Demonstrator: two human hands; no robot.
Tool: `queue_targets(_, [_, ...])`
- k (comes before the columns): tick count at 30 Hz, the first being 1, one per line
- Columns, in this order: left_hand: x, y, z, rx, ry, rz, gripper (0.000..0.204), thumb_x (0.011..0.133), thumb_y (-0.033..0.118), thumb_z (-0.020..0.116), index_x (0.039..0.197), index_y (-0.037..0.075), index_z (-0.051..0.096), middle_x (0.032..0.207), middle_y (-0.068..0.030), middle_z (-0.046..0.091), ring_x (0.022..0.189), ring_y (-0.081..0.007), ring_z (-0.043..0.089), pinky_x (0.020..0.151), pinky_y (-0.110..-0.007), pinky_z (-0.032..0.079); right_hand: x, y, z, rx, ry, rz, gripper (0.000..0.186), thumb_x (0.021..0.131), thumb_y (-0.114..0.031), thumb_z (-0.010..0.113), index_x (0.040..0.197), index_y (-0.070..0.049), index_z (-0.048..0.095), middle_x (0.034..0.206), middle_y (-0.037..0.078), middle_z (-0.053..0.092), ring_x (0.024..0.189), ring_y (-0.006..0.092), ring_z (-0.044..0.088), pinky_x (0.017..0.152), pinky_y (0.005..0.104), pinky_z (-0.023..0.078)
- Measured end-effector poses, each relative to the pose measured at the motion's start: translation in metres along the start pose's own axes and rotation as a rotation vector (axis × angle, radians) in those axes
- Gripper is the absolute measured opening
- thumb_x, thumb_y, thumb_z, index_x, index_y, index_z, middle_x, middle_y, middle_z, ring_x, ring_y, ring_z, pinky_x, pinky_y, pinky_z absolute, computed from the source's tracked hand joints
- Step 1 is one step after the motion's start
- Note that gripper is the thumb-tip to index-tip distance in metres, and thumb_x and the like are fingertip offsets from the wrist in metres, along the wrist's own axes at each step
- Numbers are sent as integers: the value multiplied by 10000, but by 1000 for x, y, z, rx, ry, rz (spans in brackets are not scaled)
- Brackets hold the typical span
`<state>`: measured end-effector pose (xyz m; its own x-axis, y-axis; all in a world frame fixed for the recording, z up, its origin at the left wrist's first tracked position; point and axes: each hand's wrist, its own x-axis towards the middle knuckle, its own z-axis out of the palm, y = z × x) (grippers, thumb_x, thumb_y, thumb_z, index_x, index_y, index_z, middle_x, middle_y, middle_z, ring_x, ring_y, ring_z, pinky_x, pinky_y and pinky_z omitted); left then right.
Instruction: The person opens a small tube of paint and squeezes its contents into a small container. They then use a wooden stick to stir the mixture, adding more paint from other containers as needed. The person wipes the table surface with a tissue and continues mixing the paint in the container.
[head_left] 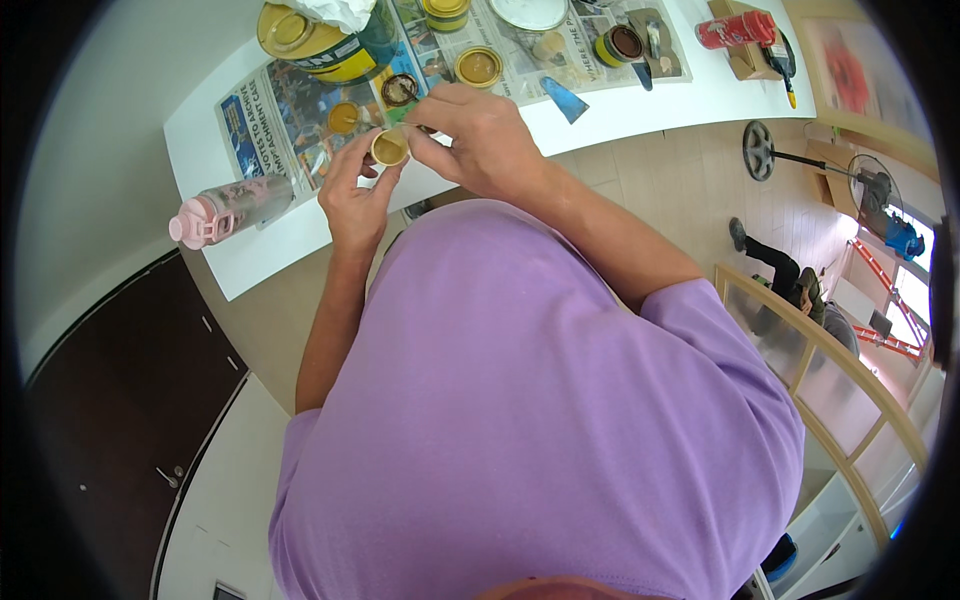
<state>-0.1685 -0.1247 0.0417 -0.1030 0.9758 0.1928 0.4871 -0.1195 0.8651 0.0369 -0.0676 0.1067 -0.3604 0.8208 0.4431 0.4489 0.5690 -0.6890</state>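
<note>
My left hand [354, 200] grips a small round tub [389, 149] of mustard-brown paste by its sides, tilted toward me at the table's front edge. Just to its right, my right hand [485, 140] pinches a thin tool at the tub's rim; the fingers hide most of it, so its kind does not show. Past my hands on the newspaper [262, 130] lie an ochre-smeared lid [343, 118] and a dark-brown-smeared lid [399, 90]. An uncovered tin of ochre paste [478, 66] stands beyond my right hand.
A large yellow can [335, 58] stands at the back left, a pink-capped bottle [235, 210] at the left edge. To the right are a blue scraper blade [564, 100], a dark brown tin [619, 46] and a red can [735, 30]. A person [785, 275] and a fan [873, 185] are farther right.
</note>
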Motion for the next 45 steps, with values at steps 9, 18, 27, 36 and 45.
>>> queue_targets(9, [7,6,-1,14,-32,18,507,836,37,909,1322,65,766,1201,-108,765,895,-168,697,756,-309,579,-4,4,-6,-6,-65,-39,89,905,-121,790,937,-51,745,865,101,693,807,317,683,691,422,555])
queue_targets(18, [11,9,0,34,-89,62,549,845,-4,888,1372,36,737,1237,-105,745,886,-136,685,801,-289,592,-4,2,-6,177,-11,-17,89,909,-121,791,914,-44,746,820,97,679,760,312,672,655,420,545])
queue_targets(27, [13,10,3,18,-52,64,522,833,41,908,1334,55,759,1221,-104,765,841,-159,668,758,-308,578,1,3,-11,62,44,-2,90,910,-123,784,932,-47,740,852,100,687,774,319,678,675,426,550])
queue_targets(36, [19,17,5,28,-47,62,511,834,60,918,1321,62,764,1182,-101,762,839,-159,665,753,-311,579,5,7,-19,40,58,12,107,921,-151,785,944,-52,751,835,91,691,764,299,674,682,412,557])
queue_targets(45, [21,21,5,49,-73,95,526,830,59,918,1333,59,762,1200,-104,765,841,-161,667,755,-308,582,8,10,-24,-37,-100,-3,138,936,-187,782,971,-53,783,851,97,710,835,294,708,713,417,572])
